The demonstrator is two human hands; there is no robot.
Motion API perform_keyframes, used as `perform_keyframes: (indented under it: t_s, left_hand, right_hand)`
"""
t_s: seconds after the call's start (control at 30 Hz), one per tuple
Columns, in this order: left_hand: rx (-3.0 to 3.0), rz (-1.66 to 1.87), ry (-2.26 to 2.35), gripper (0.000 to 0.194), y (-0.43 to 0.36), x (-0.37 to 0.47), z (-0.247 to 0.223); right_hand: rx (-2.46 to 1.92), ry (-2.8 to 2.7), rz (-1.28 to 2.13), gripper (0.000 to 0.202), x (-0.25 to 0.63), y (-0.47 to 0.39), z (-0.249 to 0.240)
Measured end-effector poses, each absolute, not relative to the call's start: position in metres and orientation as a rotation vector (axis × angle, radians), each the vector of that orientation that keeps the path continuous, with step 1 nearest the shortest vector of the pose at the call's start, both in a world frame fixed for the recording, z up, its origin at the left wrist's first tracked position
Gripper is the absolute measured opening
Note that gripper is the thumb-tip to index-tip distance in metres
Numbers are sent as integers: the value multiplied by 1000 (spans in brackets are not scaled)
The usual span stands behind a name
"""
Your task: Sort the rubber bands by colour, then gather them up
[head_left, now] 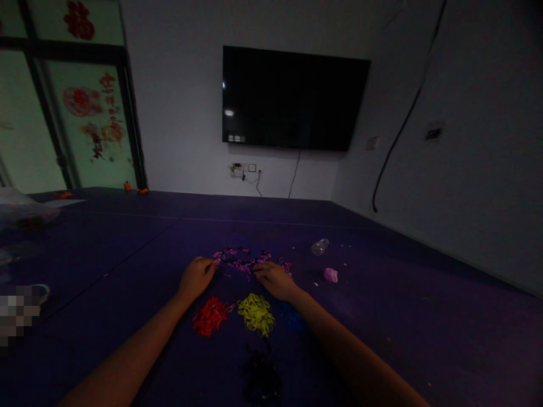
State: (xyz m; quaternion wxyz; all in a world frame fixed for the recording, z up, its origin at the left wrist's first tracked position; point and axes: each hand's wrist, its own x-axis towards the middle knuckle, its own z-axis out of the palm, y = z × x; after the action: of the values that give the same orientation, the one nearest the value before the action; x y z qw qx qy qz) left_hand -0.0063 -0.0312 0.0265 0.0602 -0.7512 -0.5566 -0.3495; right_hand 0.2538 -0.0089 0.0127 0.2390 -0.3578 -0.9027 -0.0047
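Observation:
Small pink and black rubber bands (240, 263) lie scattered on the dark purple surface between and beyond my hands. My left hand (197, 278) is closed at their left edge, with a dark bit showing by its fingers. On the right, my right hand (275, 279) reaches among the bands with its fingers pinched together. Whatever sits at its fingertips is small and dark. Closer to me lie a red rubber band pile (211, 316) and a yellow rubber band pile (256, 314). A blue pile (292, 315) is partly hidden by my right forearm, and a black pile (262, 376) is nearest.
To the right are a clear plastic piece (320, 247) and a pink lump (330, 275), with small white scraps around. Transparent plastic bags (25, 210) lie far left. Small orange objects (142, 191) stand by the glass door. A television (294, 99) hangs on the wall.

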Motion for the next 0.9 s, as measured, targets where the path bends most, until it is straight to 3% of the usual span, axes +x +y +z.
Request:
perform_keyframes:
  t_s: [0.6,0.9]
  left_hand:
    - [-2281,-1079,-1707,37,-30,-7,26]
    - [-2321,-1029,-1708,41,-30,-9,27]
  right_hand:
    - [-992,-2321,56,23,249,-19,24]
    - [-838,-2004,593,9,239,-58,71]
